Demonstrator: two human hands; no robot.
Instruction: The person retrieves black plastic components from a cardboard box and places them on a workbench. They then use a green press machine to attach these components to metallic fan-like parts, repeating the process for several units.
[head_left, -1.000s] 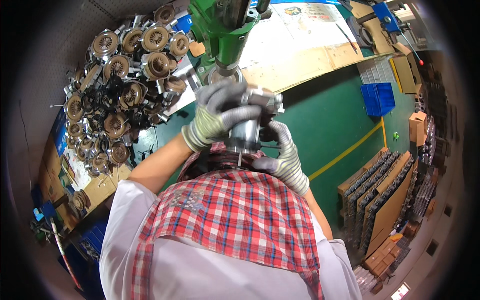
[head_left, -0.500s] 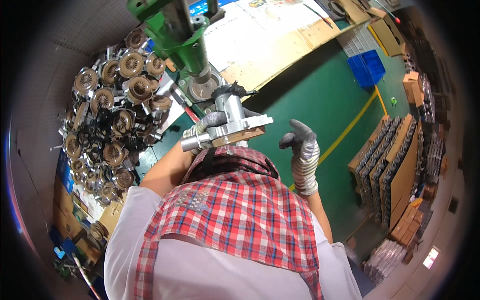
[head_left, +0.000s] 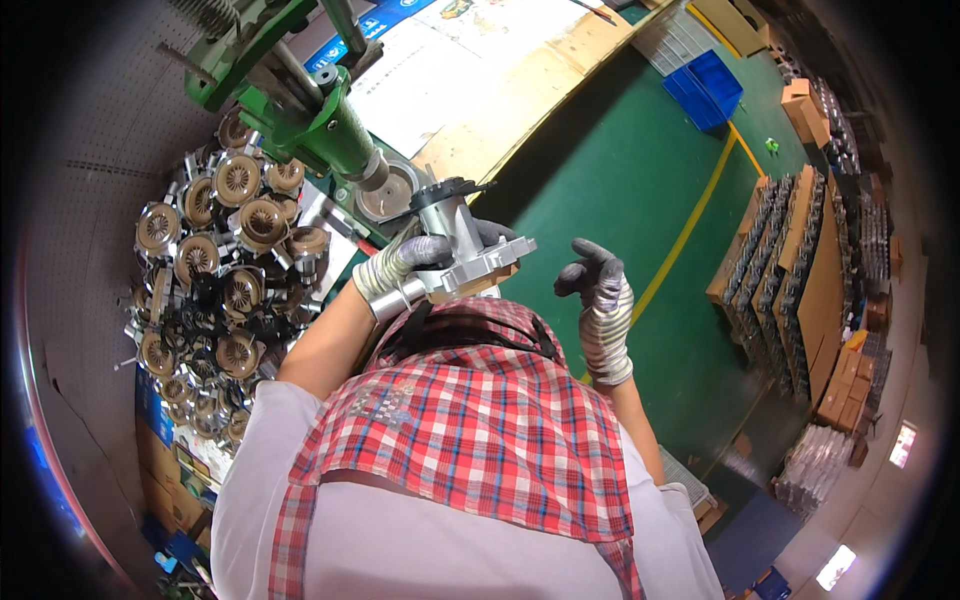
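Gloved hands differ in the head view: the left hand (head_left: pixel 402 262) grips a silver metal housing (head_left: pixel 482 268) around its cylinder, while the right hand (head_left: pixel 604 305), loosely curled and seemingly empty, hangs apart to its right. That cylinder's long axis points forward, slightly leftward, toward the green press (head_left: pixel 340 135).

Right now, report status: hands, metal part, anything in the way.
Left hand gripping metal part. Right hand apart from it, loosely open, nothing seen in it. Green press just beyond the part; clearance can't be judged.
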